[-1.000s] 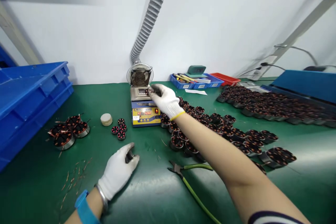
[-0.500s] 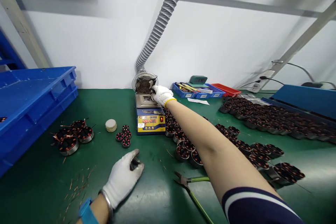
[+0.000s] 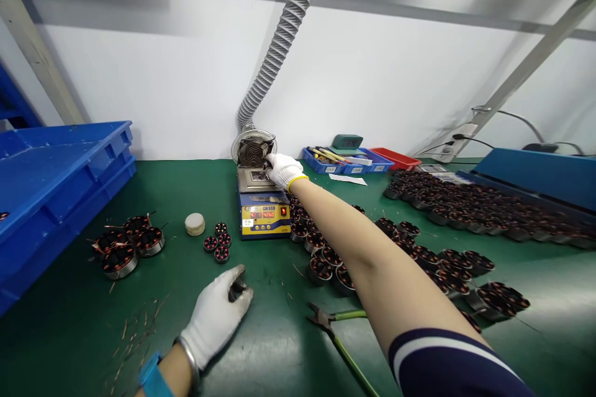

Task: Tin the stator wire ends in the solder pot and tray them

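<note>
My left hand [image 3: 218, 313], in a white glove with dirtied fingertips, rests on the green bench with thumb and fingers apart. I see nothing held in it. Just beyond it are several small wound motor stators [image 3: 222, 254]. My right hand [image 3: 284, 171], also gloved, reaches to the solder pot [image 3: 265, 221], a blue and yellow unit with red digits. Its fingers are closed over the pot's metal top; a small dark thing shows at the fingertips, too hidden to name. Green-handled cutters [image 3: 321, 317] lie open on the bench between my arms.
Larger stators [image 3: 120, 260] cluster at left, with wire clippings [image 3: 135, 335] nearby. Stacked blue trays [image 3: 93, 155] stand far left. A fume duct [image 3: 284, 37] comes down behind the pot. Rows of stators [image 3: 447, 198] fill the right, by blue bins [image 3: 321, 164] and a red tray [image 3: 395, 159].
The view has shifted slightly. My right hand stays at the pot's top and my left hand stays on the bench. The pot's displayed digits differ.
</note>
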Action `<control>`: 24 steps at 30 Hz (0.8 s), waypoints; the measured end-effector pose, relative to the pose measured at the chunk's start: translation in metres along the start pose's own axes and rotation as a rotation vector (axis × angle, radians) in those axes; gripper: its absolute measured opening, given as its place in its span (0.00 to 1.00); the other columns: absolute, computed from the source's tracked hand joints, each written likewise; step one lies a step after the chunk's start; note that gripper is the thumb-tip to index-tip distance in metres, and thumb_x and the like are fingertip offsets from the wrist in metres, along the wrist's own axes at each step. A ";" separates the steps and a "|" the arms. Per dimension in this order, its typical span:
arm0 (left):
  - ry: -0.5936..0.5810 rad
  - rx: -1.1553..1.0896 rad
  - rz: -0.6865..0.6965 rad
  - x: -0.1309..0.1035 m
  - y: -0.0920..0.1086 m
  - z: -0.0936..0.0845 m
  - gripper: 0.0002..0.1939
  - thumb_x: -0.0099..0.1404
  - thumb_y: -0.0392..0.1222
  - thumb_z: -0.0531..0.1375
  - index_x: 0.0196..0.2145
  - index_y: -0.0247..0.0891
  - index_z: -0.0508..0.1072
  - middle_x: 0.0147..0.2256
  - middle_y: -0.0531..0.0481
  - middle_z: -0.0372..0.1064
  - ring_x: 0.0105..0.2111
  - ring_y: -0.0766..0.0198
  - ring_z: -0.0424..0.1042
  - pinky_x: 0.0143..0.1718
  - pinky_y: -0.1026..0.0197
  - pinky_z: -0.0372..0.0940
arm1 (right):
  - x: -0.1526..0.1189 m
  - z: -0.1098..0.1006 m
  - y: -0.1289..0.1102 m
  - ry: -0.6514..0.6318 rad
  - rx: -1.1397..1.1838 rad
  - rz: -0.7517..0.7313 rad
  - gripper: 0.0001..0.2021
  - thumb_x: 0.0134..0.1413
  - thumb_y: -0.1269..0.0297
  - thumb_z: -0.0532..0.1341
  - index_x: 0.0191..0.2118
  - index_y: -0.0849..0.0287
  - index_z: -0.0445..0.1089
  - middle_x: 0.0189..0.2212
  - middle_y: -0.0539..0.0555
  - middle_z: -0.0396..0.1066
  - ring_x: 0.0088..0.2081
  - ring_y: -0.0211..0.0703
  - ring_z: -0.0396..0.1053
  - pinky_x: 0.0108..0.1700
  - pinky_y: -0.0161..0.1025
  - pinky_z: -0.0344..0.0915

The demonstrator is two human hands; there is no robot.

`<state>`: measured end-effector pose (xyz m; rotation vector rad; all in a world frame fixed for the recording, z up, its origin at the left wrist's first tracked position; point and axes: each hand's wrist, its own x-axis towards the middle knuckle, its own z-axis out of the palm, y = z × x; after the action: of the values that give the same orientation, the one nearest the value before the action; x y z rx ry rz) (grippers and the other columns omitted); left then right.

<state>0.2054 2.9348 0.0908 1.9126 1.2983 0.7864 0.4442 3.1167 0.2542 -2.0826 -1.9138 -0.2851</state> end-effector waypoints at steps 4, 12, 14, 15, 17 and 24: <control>0.011 -0.017 0.003 0.000 0.000 0.000 0.26 0.60 0.47 0.56 0.53 0.33 0.71 0.44 0.42 0.75 0.44 0.56 0.73 0.50 0.56 0.65 | -0.003 -0.006 0.004 0.052 0.120 0.031 0.22 0.52 0.60 0.60 0.54 0.54 0.69 0.48 0.60 0.72 0.50 0.60 0.69 0.50 0.53 0.66; 0.120 -0.237 0.002 0.004 -0.003 0.003 0.27 0.59 0.46 0.58 0.53 0.30 0.70 0.45 0.39 0.74 0.43 0.57 0.73 0.50 0.54 0.67 | -0.052 -0.006 -0.017 0.050 0.605 -0.066 0.19 0.56 0.62 0.60 0.53 0.62 0.68 0.47 0.55 0.74 0.46 0.40 0.72 0.50 0.35 0.68; 0.154 -0.292 0.008 0.004 -0.002 0.002 0.28 0.59 0.46 0.59 0.55 0.30 0.68 0.47 0.38 0.73 0.43 0.57 0.73 0.48 0.54 0.68 | -0.077 0.001 -0.031 -0.022 0.840 -0.054 0.18 0.52 0.64 0.62 0.50 0.63 0.71 0.44 0.56 0.75 0.43 0.41 0.74 0.47 0.37 0.71; 0.171 -0.307 0.010 0.004 -0.001 0.001 0.29 0.59 0.46 0.60 0.56 0.31 0.67 0.48 0.38 0.72 0.43 0.57 0.73 0.48 0.54 0.68 | -0.091 0.006 -0.039 -0.076 0.969 -0.037 0.18 0.50 0.66 0.64 0.48 0.64 0.72 0.43 0.57 0.76 0.41 0.41 0.74 0.46 0.39 0.71; 0.199 -0.326 0.016 0.003 0.002 -0.001 0.31 0.61 0.46 0.59 0.60 0.32 0.62 0.51 0.38 0.70 0.44 0.58 0.73 0.49 0.54 0.67 | -0.118 0.016 -0.056 -0.211 1.188 0.009 0.20 0.46 0.68 0.65 0.48 0.64 0.71 0.41 0.57 0.76 0.38 0.41 0.74 0.43 0.40 0.72; 0.294 -0.391 0.159 0.001 -0.001 -0.005 0.24 0.70 0.46 0.51 0.59 0.33 0.62 0.58 0.37 0.64 0.57 0.57 0.65 0.59 0.55 0.58 | -0.186 0.048 -0.092 -0.429 1.241 -0.034 0.33 0.45 0.67 0.64 0.60 0.59 0.62 0.40 0.54 0.75 0.37 0.43 0.73 0.40 0.40 0.72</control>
<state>0.2017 2.9365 0.0931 1.6377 1.0653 1.3374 0.3326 2.9661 0.1539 -1.2563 -1.5815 1.1321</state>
